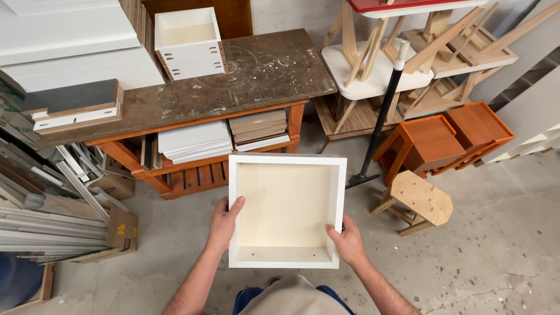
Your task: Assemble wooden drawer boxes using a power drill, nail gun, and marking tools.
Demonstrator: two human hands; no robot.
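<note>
Both hands grip a white box (285, 210) over the floor. Left hand (222, 224) clasps its left wall, right hand (348, 240) its lower right corner

floor: bare concrete (496, 251), kinda stained and cracked
bench: beat-up worktop (256, 76) on an orange frame (294, 119), white boards (195, 141) stacked on its shelf
left: panels (64, 41) leaning, metal strips (46, 227) piled up, cardboard box (121, 228)
right: orange stools (449, 137), one plain wood stool (420, 199), upturned tables (408, 52)
middle: black pole (382, 114) leaning
light: even, no hard shadows
</note>
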